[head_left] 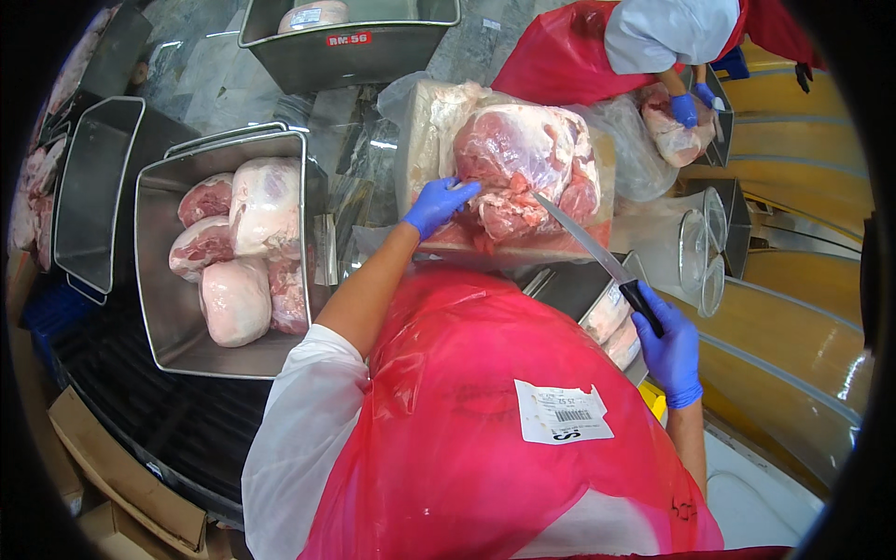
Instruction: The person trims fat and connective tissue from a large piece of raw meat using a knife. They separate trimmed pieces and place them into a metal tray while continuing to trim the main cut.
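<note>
A large raw cut of meat (509, 149), with pale fat on its right side, lies on a cutting board (425, 126) in front of me. My left hand (439, 207), in a blue glove, is closed on loose flesh at the meat's near left edge. My right hand (670, 345), also gloved in blue, grips the black handle of a long knife (590, 241). The blade slants up and left, its tip at the ragged, trimmed flesh near the middle of the cut. Whether the tip is in the meat or just on it, I cannot tell.
To the left stands a metal bin (154, 280) with several meat cuts; another metal bin (350, 61) is beyond. A co-worker's gloved hands (686, 110) handle meat at the far right. Clear plastic tubs (667, 252) stand right of the board. Another meat-filled bin (583, 289) is below it.
</note>
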The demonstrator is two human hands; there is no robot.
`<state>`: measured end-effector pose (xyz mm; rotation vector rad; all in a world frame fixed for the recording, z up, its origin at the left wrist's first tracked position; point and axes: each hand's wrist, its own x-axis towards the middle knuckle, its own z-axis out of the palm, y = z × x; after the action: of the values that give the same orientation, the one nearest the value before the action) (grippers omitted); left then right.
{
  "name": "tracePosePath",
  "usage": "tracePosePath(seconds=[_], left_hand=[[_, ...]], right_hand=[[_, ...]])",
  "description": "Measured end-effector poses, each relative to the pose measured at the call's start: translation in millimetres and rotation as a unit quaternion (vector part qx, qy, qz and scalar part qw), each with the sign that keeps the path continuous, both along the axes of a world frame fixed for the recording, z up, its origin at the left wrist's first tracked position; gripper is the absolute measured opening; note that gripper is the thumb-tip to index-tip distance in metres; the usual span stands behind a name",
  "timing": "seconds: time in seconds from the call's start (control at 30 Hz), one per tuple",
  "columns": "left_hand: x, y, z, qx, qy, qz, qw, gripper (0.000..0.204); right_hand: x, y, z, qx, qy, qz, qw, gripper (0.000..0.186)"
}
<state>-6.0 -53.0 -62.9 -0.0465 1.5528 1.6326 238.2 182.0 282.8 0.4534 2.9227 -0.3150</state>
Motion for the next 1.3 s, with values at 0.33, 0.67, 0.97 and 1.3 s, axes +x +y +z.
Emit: tracePosePath(seconds=[0.33,0.67,0.97,1.3], left_hand=[[-15.2,24.3,-11.0,-0.088,0.185,-0.105,0.973,0.058],[-9.7,6.6,-48.2,-0.011,0.092,-0.023,0.995,0.041],[-5.3,6.2,-23.9,-0.013,0.133,-0.009,0.991,0.046],[-6.7,16.5,18.6,0.034,-0.097,-0.101,0.990,0.069]], right_hand=[[-113.6,-54.1,23.3,0.166,-0.111,0.176,0.964,0.035],[-157.2,-69.8,82.5,0.189,-0.170,0.201,0.946,0.032],[-142.2,-50.4,50.2,0.148,-0.157,0.164,0.963,0.032],[-139.3,-73.5,72.7,0.210,-0.157,0.216,0.941,0.031]])
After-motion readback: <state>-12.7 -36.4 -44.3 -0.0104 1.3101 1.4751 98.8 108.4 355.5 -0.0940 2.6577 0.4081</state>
